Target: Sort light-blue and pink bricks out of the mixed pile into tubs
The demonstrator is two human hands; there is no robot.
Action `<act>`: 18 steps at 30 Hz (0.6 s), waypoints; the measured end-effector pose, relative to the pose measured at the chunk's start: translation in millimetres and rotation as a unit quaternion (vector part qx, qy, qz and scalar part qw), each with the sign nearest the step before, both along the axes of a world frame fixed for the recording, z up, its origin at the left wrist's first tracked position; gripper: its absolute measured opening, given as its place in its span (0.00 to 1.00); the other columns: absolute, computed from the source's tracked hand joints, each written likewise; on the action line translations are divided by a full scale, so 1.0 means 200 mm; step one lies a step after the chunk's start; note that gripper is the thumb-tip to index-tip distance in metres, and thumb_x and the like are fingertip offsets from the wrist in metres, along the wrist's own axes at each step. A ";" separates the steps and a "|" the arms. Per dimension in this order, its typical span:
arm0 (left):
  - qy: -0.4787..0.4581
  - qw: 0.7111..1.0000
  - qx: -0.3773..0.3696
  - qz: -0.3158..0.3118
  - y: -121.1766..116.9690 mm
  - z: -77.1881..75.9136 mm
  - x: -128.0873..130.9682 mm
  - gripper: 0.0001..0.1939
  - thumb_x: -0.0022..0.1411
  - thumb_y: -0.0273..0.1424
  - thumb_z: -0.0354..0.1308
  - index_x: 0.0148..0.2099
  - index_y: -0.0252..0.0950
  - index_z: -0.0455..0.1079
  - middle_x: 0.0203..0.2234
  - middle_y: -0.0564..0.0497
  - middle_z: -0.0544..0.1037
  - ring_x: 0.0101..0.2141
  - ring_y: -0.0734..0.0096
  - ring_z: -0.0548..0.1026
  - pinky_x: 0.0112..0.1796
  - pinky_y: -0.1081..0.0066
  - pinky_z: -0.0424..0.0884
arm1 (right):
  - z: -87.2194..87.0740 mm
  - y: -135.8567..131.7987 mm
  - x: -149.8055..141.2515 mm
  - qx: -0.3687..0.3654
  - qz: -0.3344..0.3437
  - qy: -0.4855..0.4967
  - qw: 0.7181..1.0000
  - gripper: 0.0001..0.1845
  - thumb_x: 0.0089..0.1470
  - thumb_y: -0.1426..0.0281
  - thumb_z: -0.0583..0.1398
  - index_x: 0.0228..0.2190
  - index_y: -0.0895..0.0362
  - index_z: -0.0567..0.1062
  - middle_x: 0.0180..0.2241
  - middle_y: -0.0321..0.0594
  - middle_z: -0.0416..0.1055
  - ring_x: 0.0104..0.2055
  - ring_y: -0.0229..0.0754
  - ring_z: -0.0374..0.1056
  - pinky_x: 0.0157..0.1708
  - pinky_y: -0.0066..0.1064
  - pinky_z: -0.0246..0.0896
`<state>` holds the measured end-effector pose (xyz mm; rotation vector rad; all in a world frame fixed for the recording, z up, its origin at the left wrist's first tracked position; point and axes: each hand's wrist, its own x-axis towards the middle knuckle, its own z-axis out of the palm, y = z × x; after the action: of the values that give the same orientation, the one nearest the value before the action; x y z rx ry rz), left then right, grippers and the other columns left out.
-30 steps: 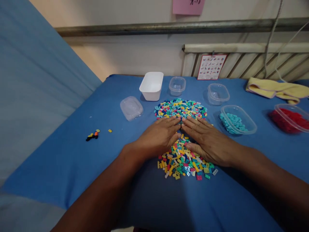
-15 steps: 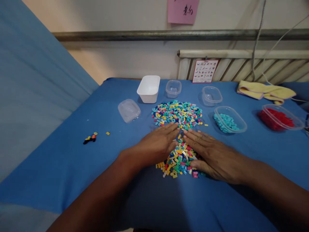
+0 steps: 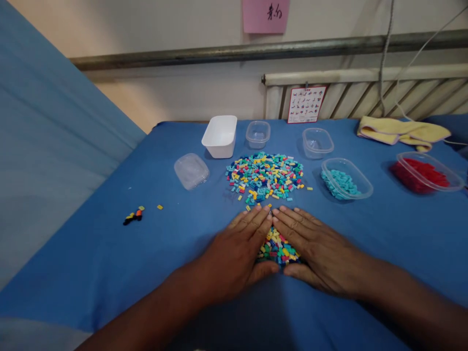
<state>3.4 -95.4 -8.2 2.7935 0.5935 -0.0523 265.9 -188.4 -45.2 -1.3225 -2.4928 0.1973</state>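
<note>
My left hand [image 3: 241,248] lies flat, palm down, over the left side of a near pile of small toy building bricks [image 3: 278,246]. Over the right side of that pile rests my right hand [image 3: 316,246], also flat with fingers stretched out. The index fingertips nearly meet at the far side and the thumbs point inward at the near side, framing the visible bricks. Part of the pile is hidden under both palms. Just beyond the fingertips spreads a larger pile of mixed bricks [image 3: 265,175] in turquoise, blue, yellow, pink and green.
Behind the far pile stand a white tub [image 3: 220,139] and clear containers [image 3: 258,135] [image 3: 317,144]. A clear lid [image 3: 191,171] lies left. Rightward are containers of turquoise bricks [image 3: 341,184] and red bricks [image 3: 424,174], plus a yellow cloth [image 3: 402,130]. A small black-and-yellow brick assembly [image 3: 133,216] lies far left.
Both hands have moved nearer to me, from between the piles onto the near pile, drawing its bricks into a tighter heap. A gap with a few stray bricks now separates the piles.
</note>
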 end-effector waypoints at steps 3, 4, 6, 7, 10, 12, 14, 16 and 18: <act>-0.019 1.000 0.009 -0.002 -0.01 -0.02 0.00 0.49 0.77 0.62 0.44 0.81 0.27 0.46 0.79 0.34 0.47 0.79 0.49 0.43 0.76 0.48 0.49 | -0.01 0.01 -0.01 0.009 -0.008 0.013 1.000 0.52 0.71 0.48 0.59 0.79 0.58 0.43 0.78 0.55 0.49 0.81 0.57 0.46 0.76 0.58 0.51; -0.020 1.000 0.007 -0.004 0.00 -0.02 0.00 0.50 0.77 0.62 0.43 0.80 0.27 0.46 0.78 0.33 0.47 0.79 0.49 0.44 0.75 0.47 0.50 | -0.01 0.01 -0.02 0.009 -0.012 0.014 1.000 0.51 0.72 0.49 0.60 0.79 0.58 0.45 0.78 0.54 0.49 0.81 0.57 0.46 0.76 0.58 0.51; -0.016 1.000 -0.004 -0.012 0.03 0.00 0.01 0.48 0.77 0.61 0.44 0.80 0.27 0.49 0.78 0.33 0.50 0.78 0.47 0.48 0.74 0.46 0.54 | -0.02 0.01 -0.01 0.006 -0.013 0.015 1.000 0.49 0.72 0.49 0.60 0.79 0.58 0.48 0.78 0.54 0.50 0.80 0.57 0.48 0.76 0.58 0.52; -0.021 1.000 -0.006 -0.009 0.05 0.02 0.01 0.45 0.78 0.59 0.45 0.79 0.29 0.52 0.77 0.33 0.53 0.77 0.47 0.52 0.74 0.46 0.56 | -0.02 0.01 -0.01 0.003 -0.010 0.018 1.000 0.48 0.72 0.49 0.60 0.78 0.58 0.50 0.78 0.54 0.52 0.80 0.57 0.49 0.76 0.58 0.52; -0.070 0.997 0.029 0.016 0.13 0.05 0.05 0.33 0.82 0.50 0.47 0.75 0.32 0.62 0.73 0.36 0.65 0.73 0.49 0.63 0.72 0.46 0.60 | -0.01 0.02 0.02 -0.005 -0.007 0.040 0.999 0.44 0.72 0.50 0.60 0.77 0.57 0.56 0.77 0.54 0.56 0.79 0.57 0.53 0.75 0.59 0.54; -0.100 0.993 0.065 0.017 0.17 0.06 0.08 0.27 0.82 0.44 0.49 0.70 0.31 0.68 0.69 0.35 0.71 0.70 0.48 0.68 0.70 0.46 0.64 | 0.00 0.04 0.04 -0.002 -0.021 0.058 0.998 0.40 0.73 0.51 0.58 0.76 0.57 0.59 0.76 0.54 0.59 0.78 0.57 0.55 0.75 0.61 0.55; -0.109 0.990 0.088 0.004 0.19 0.05 0.11 0.24 0.81 0.42 0.51 0.66 0.29 0.71 0.66 0.33 0.74 0.67 0.46 0.72 0.67 0.45 0.69 | 0.01 0.06 0.05 0.009 -0.044 0.071 0.997 0.36 0.74 0.54 0.57 0.74 0.57 0.62 0.74 0.55 0.62 0.77 0.57 0.57 0.74 0.63 0.56; -0.124 0.988 0.094 0.002 0.18 0.04 0.13 0.21 0.81 0.39 0.52 0.63 0.29 0.74 0.62 0.34 0.77 0.62 0.47 0.76 0.64 0.47 0.72 | 0.02 0.08 0.06 0.022 -0.063 0.074 0.995 0.34 0.75 0.55 0.56 0.72 0.58 0.65 0.73 0.55 0.64 0.76 0.58 0.59 0.74 0.63 0.56; -0.151 0.985 0.079 0.001 0.17 0.03 0.13 0.18 0.81 0.37 0.53 0.60 0.31 0.76 0.57 0.39 0.82 0.57 0.53 0.80 0.61 0.50 0.74 | 0.02 0.11 0.05 0.034 -0.079 0.072 0.994 0.33 0.75 0.54 0.56 0.71 0.59 0.67 0.72 0.56 0.65 0.76 0.59 0.59 0.74 0.64 0.54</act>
<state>29.6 -61.3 -1.6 2.8688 0.5435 0.4290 276.1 -167.0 -40.3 -1.4169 -2.2452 0.1631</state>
